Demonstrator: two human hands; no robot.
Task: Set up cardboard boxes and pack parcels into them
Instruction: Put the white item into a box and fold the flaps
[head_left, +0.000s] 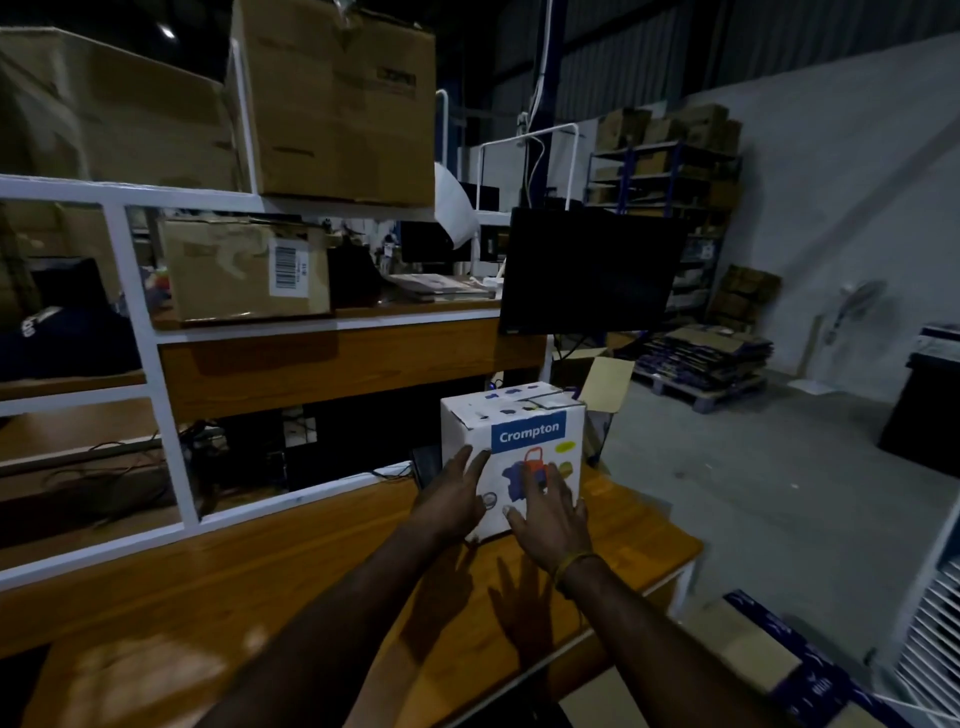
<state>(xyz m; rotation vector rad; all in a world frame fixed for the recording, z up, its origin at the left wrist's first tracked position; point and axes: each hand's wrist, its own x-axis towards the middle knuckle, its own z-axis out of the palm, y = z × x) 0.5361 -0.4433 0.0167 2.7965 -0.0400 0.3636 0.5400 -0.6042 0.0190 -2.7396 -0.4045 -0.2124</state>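
from the head camera i saw a white printed cardboard parcel with a blue "crompton" band (514, 457) standing upright on the far right part of the orange-brown wooden table (291, 582), close to its back edge. both hands were out in front of me, laid against the side of the parcel that faced me. my left hand (454, 499) lay on the left part of that face with its fingers straight and spread wide, the fingertips reaching up toward the blue band. my right hand (548, 519) lay on the lower right part of the same face, fingers likewise straight and splayed, covering part of the printed picture. neither hand curled round anything; whether the palms pressed hard or only touched, i could not tell. a yellowish cord bracelet (574, 564) sat on the right wrist.

just behind the parcel an open brown cardboard box (605, 382) stood with one flap raised, beside the table's far right corner. above it hung a dark flat monitor screen (592, 270). to the left rose a white metal shelf frame (140, 322) with wooden boards; a brown carton with a barcode label (244, 267) sat on its middle level, and a large brown cardboard carton (337, 98) stood on top. far off on the grey floor, a stack of flattened cartons (706, 351) lay on a pallet near the wall.
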